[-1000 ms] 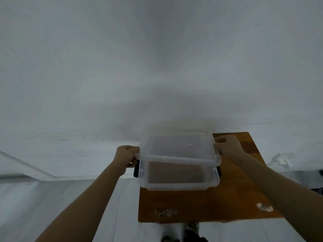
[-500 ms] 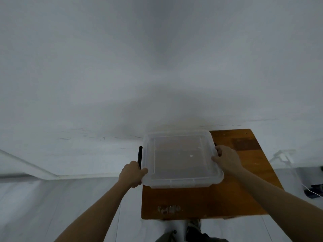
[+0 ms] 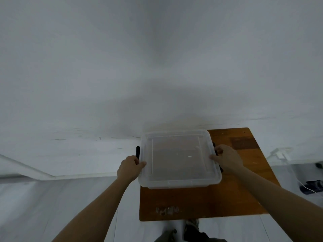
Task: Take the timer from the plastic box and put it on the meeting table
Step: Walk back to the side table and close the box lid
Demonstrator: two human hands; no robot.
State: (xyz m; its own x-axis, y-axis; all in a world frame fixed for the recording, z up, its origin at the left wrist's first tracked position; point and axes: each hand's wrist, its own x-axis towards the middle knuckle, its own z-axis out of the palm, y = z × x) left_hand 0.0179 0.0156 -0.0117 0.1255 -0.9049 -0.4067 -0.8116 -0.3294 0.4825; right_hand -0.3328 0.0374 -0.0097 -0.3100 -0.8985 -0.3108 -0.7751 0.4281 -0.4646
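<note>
Both hands grip the clear, lidded plastic box (image 3: 180, 158): left hand (image 3: 130, 167) curled on its left edge, right hand (image 3: 227, 158) clamping the black latch.

The plastic box (image 3: 178, 158) is clear and shallow, roughly square with rounded corners; its translucent lid (image 3: 175, 154) sits flat on top, closed, with a raised rim around a sunken centre panel; black latch handles show at the left (image 3: 137, 152) and right sides; the box rests level on the far left part of a small wooden table (image 3: 227, 193), its left edge about flush with the table's left edge; through the cloudy lid the inside reads as dim brown, and no timer can be made out.
</note>
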